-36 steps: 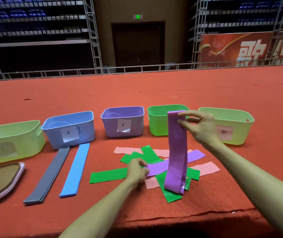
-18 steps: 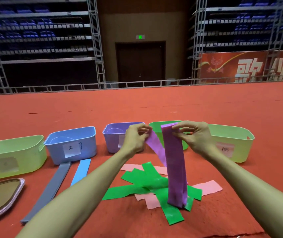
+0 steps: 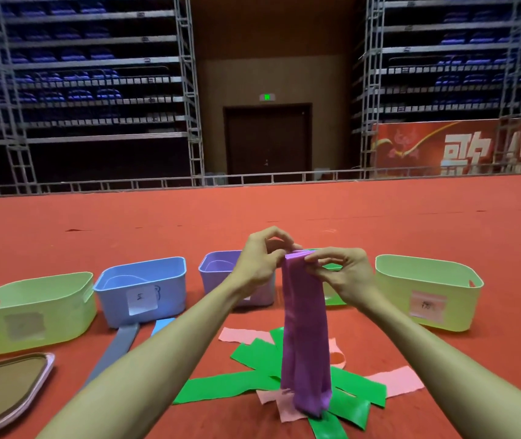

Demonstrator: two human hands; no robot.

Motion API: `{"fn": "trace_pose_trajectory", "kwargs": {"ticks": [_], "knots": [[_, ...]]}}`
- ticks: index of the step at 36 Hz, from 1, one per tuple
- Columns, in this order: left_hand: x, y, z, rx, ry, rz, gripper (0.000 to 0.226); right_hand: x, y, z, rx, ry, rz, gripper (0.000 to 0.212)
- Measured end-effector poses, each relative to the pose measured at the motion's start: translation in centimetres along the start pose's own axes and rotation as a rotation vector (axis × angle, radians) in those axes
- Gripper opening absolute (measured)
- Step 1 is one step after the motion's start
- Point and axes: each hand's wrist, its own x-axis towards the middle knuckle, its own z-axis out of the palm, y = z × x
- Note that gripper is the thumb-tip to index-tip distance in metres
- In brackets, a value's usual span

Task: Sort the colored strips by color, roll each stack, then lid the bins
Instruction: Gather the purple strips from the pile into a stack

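Both hands are raised over the red-covered worktop (image 3: 474,232), pinching the top end of a bunch of purple strips (image 3: 305,337) between them. The left hand (image 3: 260,259) grips with curled fingers and thumb from one side, and the right hand (image 3: 344,274) nips the same end between thumb and fingertips from the other. The purple strips hang straight down from the hands, their lower ends touching a loose heap directly below, nearer the person. In that heap, green strips (image 3: 227,386) lie crisscrossed over pink strips (image 3: 395,380). Below and to the left of the left hand, a grey strip (image 3: 113,350) and a light blue strip (image 3: 161,326) lie side by side, partly hidden by the left forearm. Open bins stand in a row at the level of the hands. A pale green bin (image 3: 31,312) is far to the left, and a blue bin (image 3: 145,289) with a white label stands beside it. A purple bin (image 3: 215,267) is just behind the left hand, and a green bin (image 3: 332,299) is largely hidden behind the right hand. Another pale green bin (image 3: 427,293) with a pink label stands to the right. A brown-faced lid (image 3: 6,388) with a pink rim lies flat far down to the left.
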Motion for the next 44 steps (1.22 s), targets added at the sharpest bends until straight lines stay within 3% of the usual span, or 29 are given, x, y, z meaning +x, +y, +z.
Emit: {"fn": "trace_pose_trajectory", "kwargs": {"ticks": [13,19,25,34,39,44], "knots": [[-0.1,0.8,0.9,-0.237,0.031,-0.092,0.037,-0.2,0.0,0.2,0.014,0.043,-0.01,0.032],[-0.5,0.9,1.1,-0.342,0.001,-0.124,0.009,-0.4,-0.1,0.1,0.02,0.061,-0.025,0.026],[-0.7,0.4,1.1,-0.102,-0.005,0.035,0.032,-0.5,0.3,0.3,-0.009,0.093,-0.103,0.025],[-0.4,0.7,1.7,-0.122,0.043,0.082,0.031,-0.7,0.6,0.3,0.042,0.167,-0.107,0.03],[-0.4,0.3,1.6,-0.183,0.077,0.082,0.029,-0.9,0.4,0.3,0.123,0.024,-0.03,0.038],[-0.6,-0.1,1.6,-0.172,0.093,0.072,0.028,-0.6,0.3,0.4,0.032,0.017,-0.057,0.037]]}}
